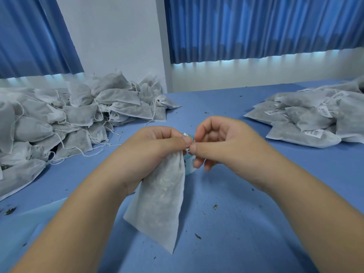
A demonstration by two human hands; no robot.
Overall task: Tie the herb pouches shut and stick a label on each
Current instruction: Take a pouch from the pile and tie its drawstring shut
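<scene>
A white herb pouch [161, 203] hangs over the blue counter [256, 223], its gathered top gripped in the left hand [157, 146]. The right hand [214, 142] pinches thumb to forefinger at that same top. A heap of unlabelled pouches [78, 115] lies far left and a pile of labelled pouches [307, 119] far right.

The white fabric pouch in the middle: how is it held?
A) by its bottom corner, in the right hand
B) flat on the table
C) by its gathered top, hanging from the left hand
C: the left hand grips the top of the white fabric pouch, which hangs below it; the right hand pinches that top.
</scene>
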